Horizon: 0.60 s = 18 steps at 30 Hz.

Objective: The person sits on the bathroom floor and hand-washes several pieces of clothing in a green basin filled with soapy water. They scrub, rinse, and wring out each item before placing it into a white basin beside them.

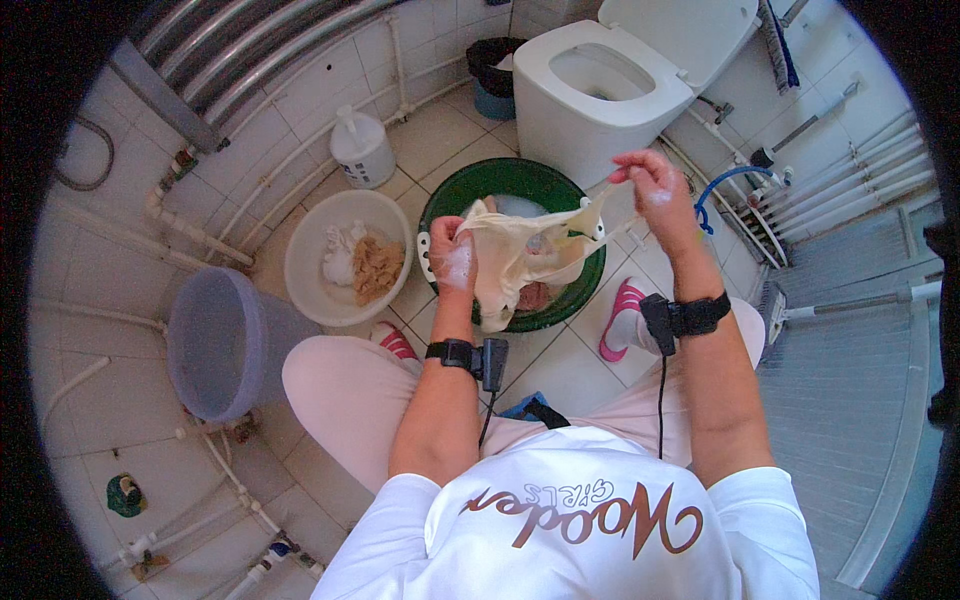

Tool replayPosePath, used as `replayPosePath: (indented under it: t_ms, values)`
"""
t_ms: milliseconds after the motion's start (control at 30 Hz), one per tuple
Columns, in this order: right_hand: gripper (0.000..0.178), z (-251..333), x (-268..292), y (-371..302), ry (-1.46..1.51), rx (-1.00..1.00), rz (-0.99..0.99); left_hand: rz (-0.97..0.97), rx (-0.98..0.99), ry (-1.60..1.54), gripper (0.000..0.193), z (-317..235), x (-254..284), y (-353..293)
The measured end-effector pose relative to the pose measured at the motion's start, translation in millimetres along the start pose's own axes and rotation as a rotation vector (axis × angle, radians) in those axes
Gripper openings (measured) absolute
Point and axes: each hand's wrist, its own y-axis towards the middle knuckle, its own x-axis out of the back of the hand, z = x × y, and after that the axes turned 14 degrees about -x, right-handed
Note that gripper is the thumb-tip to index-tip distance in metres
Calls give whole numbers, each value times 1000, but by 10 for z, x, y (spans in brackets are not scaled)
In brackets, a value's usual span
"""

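Observation:
Wet cream cloth with thin straps, by its look a bra (pixel 508 250), is stretched between my hands over a large green basin (pixel 525 178). My left hand (pixel 455 258) is closed on the bunched left side of it, with suds on the skin. Raised higher on the right, my right hand (pixel 652 188) pinches a strap and pulls it taut; foam shows on this hand too. Beneath the cloth, the basin holds cloudy water and a brownish-pink wet cloth (pixel 537 296). The hanging fabric hides part of the basin's contents.
Left of the green basin stands a white basin (pixel 300 268) with white and tan cloths. A pale purple bucket (pixel 212 345) and a white jug (pixel 362 150) are nearby. Behind are a toilet (pixel 600 75) and a dark-lined bin (pixel 493 85). Pipes run along the walls.

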Motion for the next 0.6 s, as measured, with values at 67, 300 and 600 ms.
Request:
replayPosePath:
  t_ms: [67,300,600]
  values:
    - [25,78,115,6,95,20,-38,-71,-10,87,14,-58,47,99]
    - [24,603,222,-228,143,40,69,-51,54,424,20,252,197,77]
    - [22,944,-68,-325,111,207,180,462,671,-473,59,47,-370,-551]
